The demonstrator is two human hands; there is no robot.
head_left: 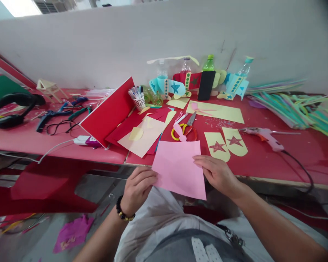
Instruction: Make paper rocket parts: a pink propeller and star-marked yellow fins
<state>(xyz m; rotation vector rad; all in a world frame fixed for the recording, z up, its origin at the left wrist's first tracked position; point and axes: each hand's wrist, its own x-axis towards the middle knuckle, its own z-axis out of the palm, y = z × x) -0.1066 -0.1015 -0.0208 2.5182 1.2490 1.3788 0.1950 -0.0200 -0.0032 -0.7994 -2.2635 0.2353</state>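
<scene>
A plain sheet of pink paper [177, 169] is held up over the table's front edge and my lap. My left hand [140, 185] grips its left edge between thumb and fingers. On the opposite edge, my right hand [214, 171] pinches the sheet near its upper right. Just beyond the paper lie scissors [190, 125] with yellow and red handles, partly covered by a cut pink paper shape [179, 133]. Two pale yellow rounded cutouts [217, 146] with red stars lie to the right of the sheet.
A pink glue gun [266, 136] with a black cord lies at right, near bundled coloured strips [289, 109]. Decorated bottles [186, 65] line the wall. Left of the paper pile [142, 136] stand a red board [109, 112] and a pen cup [139, 102]. Pliers [56, 112] lie farther left.
</scene>
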